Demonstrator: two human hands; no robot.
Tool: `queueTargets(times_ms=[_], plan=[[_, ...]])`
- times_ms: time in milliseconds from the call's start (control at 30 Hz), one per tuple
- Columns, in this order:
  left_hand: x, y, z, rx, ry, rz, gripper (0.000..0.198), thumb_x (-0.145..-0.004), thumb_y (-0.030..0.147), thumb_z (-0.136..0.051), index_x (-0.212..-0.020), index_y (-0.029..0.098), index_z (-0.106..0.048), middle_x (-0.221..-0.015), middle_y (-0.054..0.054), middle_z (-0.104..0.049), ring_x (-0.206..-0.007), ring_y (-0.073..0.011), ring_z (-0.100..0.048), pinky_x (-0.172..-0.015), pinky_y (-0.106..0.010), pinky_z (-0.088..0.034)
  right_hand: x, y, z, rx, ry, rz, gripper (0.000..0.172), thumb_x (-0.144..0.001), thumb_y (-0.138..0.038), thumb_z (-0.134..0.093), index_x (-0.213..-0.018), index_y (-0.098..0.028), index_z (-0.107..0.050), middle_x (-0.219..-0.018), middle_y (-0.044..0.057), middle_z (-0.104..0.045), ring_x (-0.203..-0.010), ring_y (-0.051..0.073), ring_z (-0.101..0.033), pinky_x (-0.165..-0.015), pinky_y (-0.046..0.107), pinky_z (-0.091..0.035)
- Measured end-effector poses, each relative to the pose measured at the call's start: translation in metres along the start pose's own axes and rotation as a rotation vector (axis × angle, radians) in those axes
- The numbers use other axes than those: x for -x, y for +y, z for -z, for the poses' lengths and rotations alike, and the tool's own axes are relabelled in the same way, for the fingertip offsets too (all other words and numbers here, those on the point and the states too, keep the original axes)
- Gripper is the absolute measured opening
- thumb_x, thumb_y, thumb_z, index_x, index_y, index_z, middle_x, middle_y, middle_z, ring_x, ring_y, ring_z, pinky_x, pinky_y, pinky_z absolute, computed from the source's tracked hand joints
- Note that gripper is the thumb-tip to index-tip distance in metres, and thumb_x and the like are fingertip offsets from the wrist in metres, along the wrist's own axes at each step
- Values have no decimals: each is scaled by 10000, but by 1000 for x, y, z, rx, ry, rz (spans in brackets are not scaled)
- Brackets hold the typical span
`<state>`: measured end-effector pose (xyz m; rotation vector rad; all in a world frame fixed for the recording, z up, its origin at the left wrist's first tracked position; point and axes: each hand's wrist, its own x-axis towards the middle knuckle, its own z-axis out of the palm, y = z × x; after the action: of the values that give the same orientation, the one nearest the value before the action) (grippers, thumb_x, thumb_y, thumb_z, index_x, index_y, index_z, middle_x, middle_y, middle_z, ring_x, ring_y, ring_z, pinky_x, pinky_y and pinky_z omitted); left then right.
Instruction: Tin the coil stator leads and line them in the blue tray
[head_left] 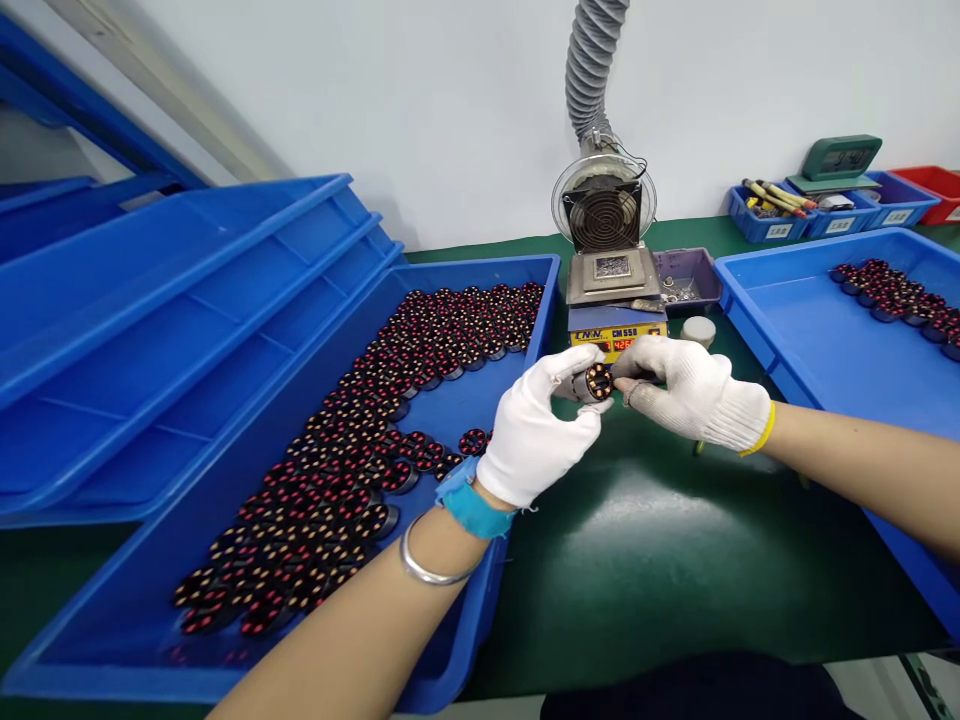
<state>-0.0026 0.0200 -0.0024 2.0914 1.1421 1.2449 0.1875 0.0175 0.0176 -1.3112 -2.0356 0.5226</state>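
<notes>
My left hand [541, 425], in a white glove with a blue wrist band, is closed around a small round part [598, 382]. The part has a grey cylindrical side, and its black face carries a ring of copper-coloured spots. Close against its right side is my right hand [686, 390], in a white knitted glove with a yellow cuff. The right fingers are pinched together at a thin dark item, mostly hidden by the glove. Just behind both hands stands a solder pot [615, 325] with a yellow front panel and red digits.
A blue tray [551, 300] at left holds many similar round parts [360, 430], some with red spots. Another blue tray [750, 290] with such parts stands right. Behind are a fan [604, 218] under a grey duct [596, 65], a purplish bin [686, 268] and a white-topped container [699, 331].
</notes>
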Motion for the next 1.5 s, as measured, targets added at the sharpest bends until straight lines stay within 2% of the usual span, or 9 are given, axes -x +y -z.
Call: queueTargets(times_ms=[133, 333, 500, 600, 767, 933, 1167, 1400, 1500], plan=[[1, -1, -1, 66, 3, 17, 515, -717, 116, -655, -1220, 181, -565, -1221, -80, -646, -1083, -224, -639, -996, -385, -516, -6, 0, 8, -31, -124, -193, 105, -745, -264, -623, -785, -182, -677, -775, 25, -687, -733, 174, -623, -644, 281, -483], [0, 6, -1, -20, -9, -149, 458, -711, 84, -631, -1159, 166, -580, -1257, -103, -608, -1192, -231, -566, -1077, -398, -440, -10, -1, -5, -748, -233, -230, 377, -784, -186, -565, -1155, -148, -618, -983, 56, -713, -842, 145, -673, -759, 279, -560], [0, 7, -3, -16, -125, -45, 688, -737, 163, -649, -1386, 168, -421, -1472, -118, -433, -1334, -260, -443, -1115, -399, -399, -1, 0, -15, -459, -36, -138, 492, -719, -109, -608, -1205, -186, -613, -1121, 44, -692, -992, 174, -668, -917, 337, -543], [1, 5, -3, -5, -183, 35, 656, -774, 202, -618, -1405, 202, -440, -1394, -65, -542, -1194, -227, -579, -1047, -349, -467, 6, 0, -12, -184, 65, -31, 503, -734, -131, -604, -1226, -236, -610, -1169, 18, -677, -1068, 199, -643, -978, 382, -511], [-4, 13, 5, -161, -152, 183, 348, -773, 309, -649, -1102, 206, -697, -1044, -28, -736, -871, -209, -686, -863, -323, -538, 10, -7, -2, 120, 151, 67, 441, -765, -199, -617, -1205, -225, -627, -1161, 36, -681, -1068, 239, -645, -936, 396, -526], [-11, 27, 25, -51, -399, 299, 214, -786, 359, -633, -675, 184, -688, -574, -2, -654, -544, -152, -606, -556, -264, -498, 4, -5, 0, 48, 179, -6, 410, -755, -206, -646, -1165, -194, -638, -1076, 43, -708, -1010, 212, -665, -909, 353, -544], [-8, 22, 25, -156, -238, 46, 711, -726, 261, -661, -1391, 142, -441, -1263, -123, -624, -966, -225, -658, -862, -345, -526, 3, 2, -10, -225, 92, -36, 445, -770, -145, -599, -1214, -183, -595, -1132, 44, -694, -1046, 182, -661, -956, 343, -532], [-10, 37, 28, -264, -336, 215, 327, -758, 522, -640, -685, 204, -662, -677, -16, -691, -647, -185, -646, -644, -297, -503, 0, 0, -9, -300, 101, -125, 429, -752, -152, -641, -1180, -168, -609, -1072, 56, -711, -995, 189, -680, -906, 346, -567], [-12, 35, 30, -191, -276, 329, 404, -630, 558, -747, -754, 191, -634, -663, -8, -670, -589, -163, -613, -566, -279, -477, -6, -2, -8, -441, 75, -268, 404, -734, -163, -674, -1134, -134, -625, -1098, 93, -699, -968, 198, -686, -854, 339, -590]])
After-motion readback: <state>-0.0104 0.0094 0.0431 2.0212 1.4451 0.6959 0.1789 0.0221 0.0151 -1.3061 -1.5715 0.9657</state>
